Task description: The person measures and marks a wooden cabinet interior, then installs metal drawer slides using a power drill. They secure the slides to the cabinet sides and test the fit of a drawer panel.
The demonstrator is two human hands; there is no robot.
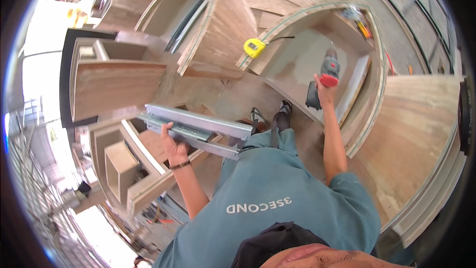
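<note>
Black cloth (265,243) bunches over the teal shirt (282,178); wooden cabinets (116,89) crowd the floor (210,92). The left grip (173,146) clasps metal rails (208,122), the right grip (325,94) a drill (330,65), its tip (331,49) blurred.

Wooden cabinets (116,87) on the floor (225,99)

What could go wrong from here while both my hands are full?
The rails, held by only your left hand, might slip and land on your sandals. The drill in your right hand could knock the cabinet. A bump might also drop the tape measure off the rim.
</note>
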